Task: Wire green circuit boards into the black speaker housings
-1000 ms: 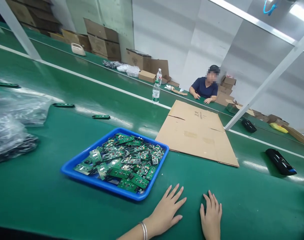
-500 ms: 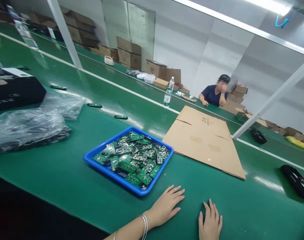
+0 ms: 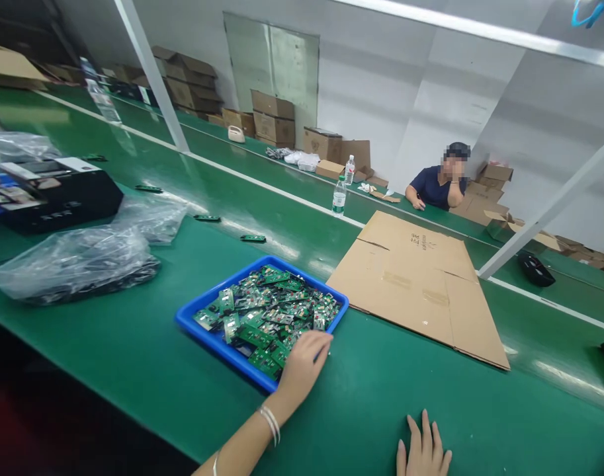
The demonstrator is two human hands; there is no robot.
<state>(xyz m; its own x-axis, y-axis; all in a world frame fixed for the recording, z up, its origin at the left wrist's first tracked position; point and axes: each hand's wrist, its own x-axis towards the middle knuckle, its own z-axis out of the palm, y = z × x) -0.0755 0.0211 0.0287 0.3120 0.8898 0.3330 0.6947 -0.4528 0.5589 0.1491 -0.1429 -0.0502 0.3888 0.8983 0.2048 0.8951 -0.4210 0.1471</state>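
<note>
My left hand (image 3: 304,363), with bangles on its wrist, is at the near right side of a blue plastic tray (image 3: 212,342). Its fingers are bent and closed around the tray's rim, and the hand covers the near corner. Inside the tray lies a heap of green circuit boards (image 3: 256,335), many with small parts on them. On the green table farther right, my right hand (image 3: 423,449) rests palm down with its fingers spread, holding nothing; the picture's lower edge cuts it off.
A flattened cardboard sheet (image 3: 411,291) lies right of the tray. Clear plastic bags (image 3: 83,261) and a black box (image 3: 58,195) are at left. Several single boards (image 3: 253,238) lie in a row behind the tray. A water bottle (image 3: 339,198) stands farther back; a person (image 3: 433,182) sits beyond.
My left hand has moved left from the table to the tray's rim, its spread fingers now closed. My right hand stays flat on the table. The view has shifted slightly left.
</note>
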